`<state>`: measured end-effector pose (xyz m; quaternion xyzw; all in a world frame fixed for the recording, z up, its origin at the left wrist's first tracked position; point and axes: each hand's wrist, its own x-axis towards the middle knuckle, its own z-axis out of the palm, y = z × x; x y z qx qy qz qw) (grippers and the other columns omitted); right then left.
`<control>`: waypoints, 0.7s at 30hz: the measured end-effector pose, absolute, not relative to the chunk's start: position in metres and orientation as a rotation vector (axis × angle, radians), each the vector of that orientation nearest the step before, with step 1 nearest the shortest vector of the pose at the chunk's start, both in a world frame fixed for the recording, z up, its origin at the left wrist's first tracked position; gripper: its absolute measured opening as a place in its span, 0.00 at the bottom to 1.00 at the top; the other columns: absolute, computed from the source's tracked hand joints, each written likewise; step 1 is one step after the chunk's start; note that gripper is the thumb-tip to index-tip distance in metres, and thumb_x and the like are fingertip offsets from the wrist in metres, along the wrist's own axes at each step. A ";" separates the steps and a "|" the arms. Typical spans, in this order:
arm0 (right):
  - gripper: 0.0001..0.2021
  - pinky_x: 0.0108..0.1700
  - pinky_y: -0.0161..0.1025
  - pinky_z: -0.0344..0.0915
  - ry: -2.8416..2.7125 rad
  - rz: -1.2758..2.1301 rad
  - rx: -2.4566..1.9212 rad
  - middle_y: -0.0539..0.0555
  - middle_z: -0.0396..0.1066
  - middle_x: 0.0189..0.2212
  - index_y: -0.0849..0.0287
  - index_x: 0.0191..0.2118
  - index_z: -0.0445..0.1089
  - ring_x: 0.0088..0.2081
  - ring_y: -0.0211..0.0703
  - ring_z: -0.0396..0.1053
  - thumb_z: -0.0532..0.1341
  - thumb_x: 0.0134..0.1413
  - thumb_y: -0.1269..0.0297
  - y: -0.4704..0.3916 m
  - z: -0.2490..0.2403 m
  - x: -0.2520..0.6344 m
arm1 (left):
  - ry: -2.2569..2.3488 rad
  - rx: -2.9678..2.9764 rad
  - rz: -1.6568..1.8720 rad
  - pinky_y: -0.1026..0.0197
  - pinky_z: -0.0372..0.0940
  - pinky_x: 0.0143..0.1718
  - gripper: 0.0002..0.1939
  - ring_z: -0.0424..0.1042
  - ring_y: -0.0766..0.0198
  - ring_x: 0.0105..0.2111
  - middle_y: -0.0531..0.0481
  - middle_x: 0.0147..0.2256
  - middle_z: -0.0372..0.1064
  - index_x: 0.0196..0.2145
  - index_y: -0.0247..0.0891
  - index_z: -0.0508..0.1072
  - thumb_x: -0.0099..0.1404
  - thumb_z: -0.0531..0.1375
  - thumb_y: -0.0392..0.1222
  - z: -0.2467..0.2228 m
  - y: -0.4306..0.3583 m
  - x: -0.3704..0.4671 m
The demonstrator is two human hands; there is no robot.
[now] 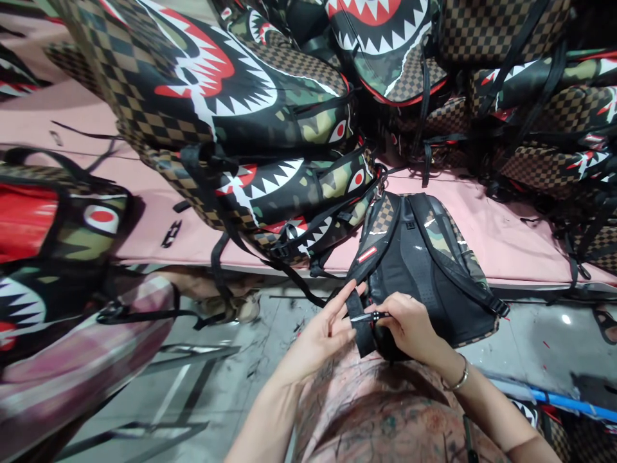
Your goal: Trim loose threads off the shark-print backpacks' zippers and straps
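Note:
A black backpack (pixel 409 263) with checkered and camouflage edges lies with its straps up, partly on the pink table and partly over its front edge. At its lower left corner, my left hand (pixel 337 321) pinches a black strap (pixel 362 341) between thumb and fingers. My right hand (pixel 409 321) is closed on a small dark buckle-like piece (pixel 375 316), held right against the strap. The exact shape of that piece is hard to make out.
Backpacks with shark-mouth prints (pixel 250 186) are piled behind and left on the pink table (pixel 511 238). More bags (pixel 554 128) stand at the right. A person in plaid cloth (pixel 96 360) sits at left, near metal legs (pixel 178 386).

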<state>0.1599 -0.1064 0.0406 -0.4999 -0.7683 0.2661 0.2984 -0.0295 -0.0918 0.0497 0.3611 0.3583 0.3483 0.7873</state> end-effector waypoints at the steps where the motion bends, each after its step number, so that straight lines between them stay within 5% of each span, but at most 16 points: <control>1: 0.09 0.37 0.37 0.58 -2.030 0.692 -1.340 0.54 0.68 0.31 0.58 0.35 0.69 0.35 0.42 0.64 0.52 0.59 0.65 -0.106 0.039 0.160 | 0.767 0.764 0.757 0.62 0.63 0.48 0.38 0.63 0.53 0.52 0.45 0.63 0.43 0.58 0.51 0.55 0.52 0.63 0.32 0.050 -0.092 -0.030; 7: 0.07 0.35 0.35 0.60 -1.673 0.826 -1.349 0.52 0.68 0.31 0.59 0.36 0.67 0.34 0.40 0.65 0.54 0.57 0.63 -0.107 0.031 0.171 | 0.761 0.698 0.877 0.57 0.62 0.50 0.34 0.60 0.49 0.54 0.41 0.59 0.53 0.52 0.42 0.65 0.46 0.67 0.37 0.054 -0.085 -0.031; 11: 0.08 0.36 0.36 0.61 -1.506 0.875 -1.385 0.52 0.67 0.31 0.59 0.38 0.67 0.34 0.40 0.66 0.55 0.55 0.62 -0.111 0.027 0.177 | 1.012 0.707 0.835 0.61 0.70 0.32 0.18 0.75 0.57 0.32 0.40 0.35 0.75 0.38 0.33 0.74 0.49 0.66 0.43 0.048 -0.081 -0.026; 15: 0.09 0.34 0.36 0.62 -1.523 0.759 -1.345 0.52 0.67 0.31 0.59 0.40 0.67 0.32 0.39 0.65 0.55 0.56 0.62 -0.111 0.029 0.176 | 1.143 0.758 0.819 0.69 0.59 0.13 0.15 0.67 0.67 0.13 0.50 0.15 0.69 0.25 0.31 0.72 0.51 0.63 0.48 0.045 -0.085 -0.016; 21: 0.12 0.36 0.40 0.61 -1.772 0.306 -1.373 0.56 0.69 0.31 0.60 0.40 0.68 0.35 0.44 0.65 0.49 0.61 0.62 -0.105 0.032 0.167 | 1.248 0.786 0.927 0.70 0.58 0.14 0.13 0.63 0.70 0.12 0.53 0.13 0.66 0.21 0.33 0.70 0.53 0.60 0.47 0.045 -0.097 -0.007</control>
